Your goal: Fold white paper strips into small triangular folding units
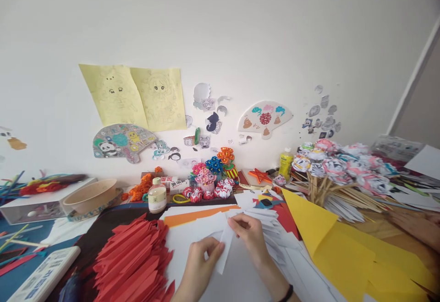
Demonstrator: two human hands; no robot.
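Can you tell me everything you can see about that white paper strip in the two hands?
The white paper strip is long, narrow and plain, with no print that I can make out. It slants, its top leaning rightward. The right hand holds it near the top; the left hand pinches its left edge lower down. White paper lies beneath; whether they touch, or the strip is folded, I cannot tell.

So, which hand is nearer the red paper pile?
Left: the left hand is just right of the red paper pile; the right hand is farther right, at the far end of the white strip.
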